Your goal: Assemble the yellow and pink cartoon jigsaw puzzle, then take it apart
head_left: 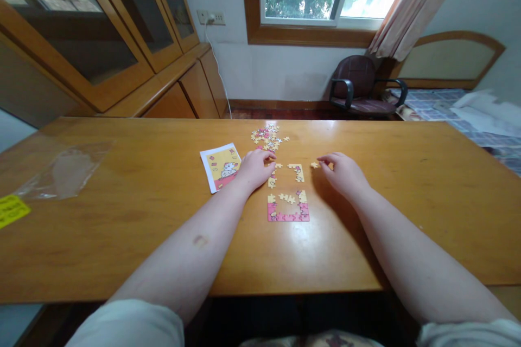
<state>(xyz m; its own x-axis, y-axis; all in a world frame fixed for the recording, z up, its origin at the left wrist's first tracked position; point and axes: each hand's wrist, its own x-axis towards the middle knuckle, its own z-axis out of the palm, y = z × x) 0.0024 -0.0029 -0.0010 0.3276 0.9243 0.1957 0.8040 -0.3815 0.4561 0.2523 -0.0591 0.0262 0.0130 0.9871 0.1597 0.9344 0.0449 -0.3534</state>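
Sleeves (130, 325) lead to left hand (255, 168) and right hand (342, 174) near puzzle pieces (315, 165), grip unclear.

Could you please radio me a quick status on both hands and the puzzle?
Left hand at puzzle border, partly hiding upper-left corner. Right hand beside lone yellow piece, grip unclear. Border in separate sections; other yellow pieces inside.

The jigsaw border lies flat in two separate parts. The upper part (300, 167) is mostly yellow, with a gap in its top edge; the U-shaped lower part (288, 218), pink with yellow ends, surrounds a few yellow pieces (287, 198). One yellow piece (315, 165) lies right; a mixed pile (266, 135) sits beyond.
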